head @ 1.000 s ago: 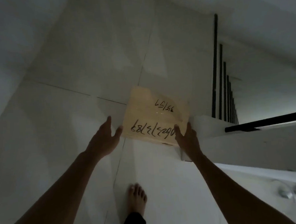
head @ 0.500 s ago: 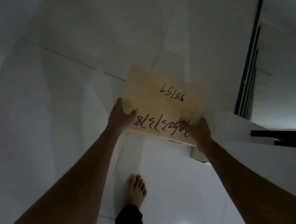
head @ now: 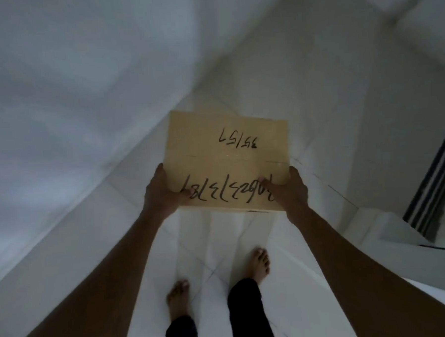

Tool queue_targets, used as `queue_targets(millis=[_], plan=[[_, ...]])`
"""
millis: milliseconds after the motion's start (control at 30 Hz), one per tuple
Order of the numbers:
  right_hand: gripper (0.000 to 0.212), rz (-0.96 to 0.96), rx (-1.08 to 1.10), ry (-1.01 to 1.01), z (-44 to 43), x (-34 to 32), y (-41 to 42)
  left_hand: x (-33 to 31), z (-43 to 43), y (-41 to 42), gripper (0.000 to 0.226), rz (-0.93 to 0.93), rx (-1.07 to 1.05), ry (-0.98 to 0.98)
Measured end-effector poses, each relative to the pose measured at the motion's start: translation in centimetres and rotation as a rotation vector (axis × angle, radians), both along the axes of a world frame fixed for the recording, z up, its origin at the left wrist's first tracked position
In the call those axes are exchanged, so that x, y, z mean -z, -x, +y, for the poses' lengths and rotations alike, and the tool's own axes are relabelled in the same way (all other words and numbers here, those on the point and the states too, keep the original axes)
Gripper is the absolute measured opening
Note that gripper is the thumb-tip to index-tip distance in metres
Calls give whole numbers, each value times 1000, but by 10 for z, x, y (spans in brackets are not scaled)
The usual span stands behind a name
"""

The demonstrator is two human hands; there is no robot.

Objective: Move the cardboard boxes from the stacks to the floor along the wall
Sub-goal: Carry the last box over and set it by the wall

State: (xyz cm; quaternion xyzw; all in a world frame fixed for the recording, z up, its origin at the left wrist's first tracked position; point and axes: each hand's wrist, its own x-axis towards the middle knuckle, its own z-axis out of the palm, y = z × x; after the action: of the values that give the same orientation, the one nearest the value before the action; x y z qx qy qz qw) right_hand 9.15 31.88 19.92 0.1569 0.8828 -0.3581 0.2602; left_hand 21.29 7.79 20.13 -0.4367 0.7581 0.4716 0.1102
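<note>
A tan cardboard box with black handwritten numbers on its top is held out in front of me, above the white tiled floor. My left hand grips its near left corner, thumb on top. My right hand grips its near right corner the same way. Both arms are stretched forward. The box's underside and far side are hidden.
A white wall runs along the left and meets the floor in a diagonal line. My bare feet stand on the tiles below the box. A black stair railing and white ledge are at the right.
Both hands closed on the box and lifted it off the ledge. I turned left, so the wall now fills the left side and the railing has slid to the right edge.
</note>
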Motion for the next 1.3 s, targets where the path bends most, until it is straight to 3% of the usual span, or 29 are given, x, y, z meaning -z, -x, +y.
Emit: queue_targets(millis=[267,467,767,1100,1300], plan=[[79,-4,-283,52,-136,-158,-171,-171,-99,-223,94,19,-283,76],[78,24,-537,96,-221,-205,-302,-223,-125,-390,87,43,-596,144],[71,-18,-796,82,-332,-184,-502,-193,-178,-624,87,25,-835,161],[66,-74,-926,70,-481,-65,-769,-77,-291,-898,99,-110,-939,153],[65,-62,-939,35,-533,12,-882,7,-338,-1011,71,-93,-897,174]])
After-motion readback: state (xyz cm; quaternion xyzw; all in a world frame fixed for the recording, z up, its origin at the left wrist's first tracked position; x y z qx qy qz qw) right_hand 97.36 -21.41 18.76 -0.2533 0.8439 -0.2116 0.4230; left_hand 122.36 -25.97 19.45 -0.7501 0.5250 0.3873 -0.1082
